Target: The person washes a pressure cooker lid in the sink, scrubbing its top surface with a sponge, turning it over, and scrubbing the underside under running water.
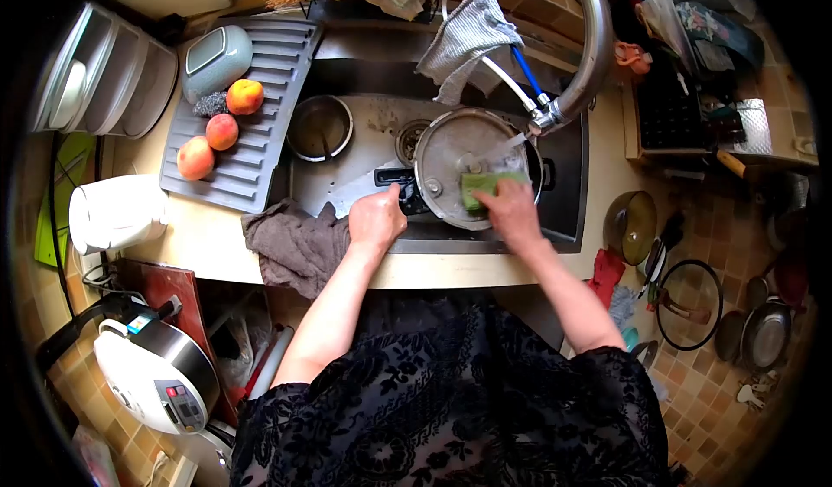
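Inside the sink lies a round metal pot lid [446,153], with a black handle [394,177] on its left side. My left hand [378,220] is closed at that handle. Pressed on the lid's right part is a green sponge [478,189], held under the fingers of my right hand [513,213]. Water runs from the curved faucet [544,121] onto the lid. A metal bowl [320,128] with an item in it stands in the sink's left part, and the drain strainer [411,140] shows between bowl and lid.
Left of the sink, a grey drying rack [251,175] bears three peaches [222,132], a scrubber and a grey-green dish [218,61]. A brown cloth [299,246] hangs over the counter's front edge. A patterned cloth [475,38] hangs by the faucet. Pans hang at the right.
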The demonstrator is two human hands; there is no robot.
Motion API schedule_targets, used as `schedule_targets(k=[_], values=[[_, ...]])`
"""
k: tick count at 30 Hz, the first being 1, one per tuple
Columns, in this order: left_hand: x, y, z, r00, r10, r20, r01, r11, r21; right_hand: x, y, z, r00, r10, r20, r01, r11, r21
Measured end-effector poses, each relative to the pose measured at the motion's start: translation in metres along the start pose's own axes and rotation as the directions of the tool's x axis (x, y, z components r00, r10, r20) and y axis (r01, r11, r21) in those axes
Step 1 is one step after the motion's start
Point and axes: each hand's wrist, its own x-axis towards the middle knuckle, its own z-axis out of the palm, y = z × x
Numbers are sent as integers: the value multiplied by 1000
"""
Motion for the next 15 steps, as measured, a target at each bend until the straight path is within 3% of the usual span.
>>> schedule_targets(k=[2, 3, 8, 12, 14, 15], values=[[1, 1, -2, 1000, 4, 0, -4, 1000, 6, 4, 37, -6, 997, -71, -13, 69, 991, -114], [1, 1, -1, 1000, 10, -2, -10, 1000, 14, 9, 51, -20, 997, -33, 64, 45, 980, -195], [-1, 6, -1, 1000, 10, -10, -10, 997, 74, -2, 56, -15, 994, -81, 73, 93, 980, -174], [-3, 9, 0, 1000, -16, -9, 17, 993, 116, -23, 5, 11, 984, 122, 132, -141, 980, 142], [-2, 10, -1, 1000, -22, -13, 24, 991, 134, -20, -36, 16, 946, 262, 192, -306, 918, 254], [-1, 12, -1, 1000, -28, -3, 28, 989, 142, -16, -48, 24, 946, 288, 148, -323, 871, 369]])
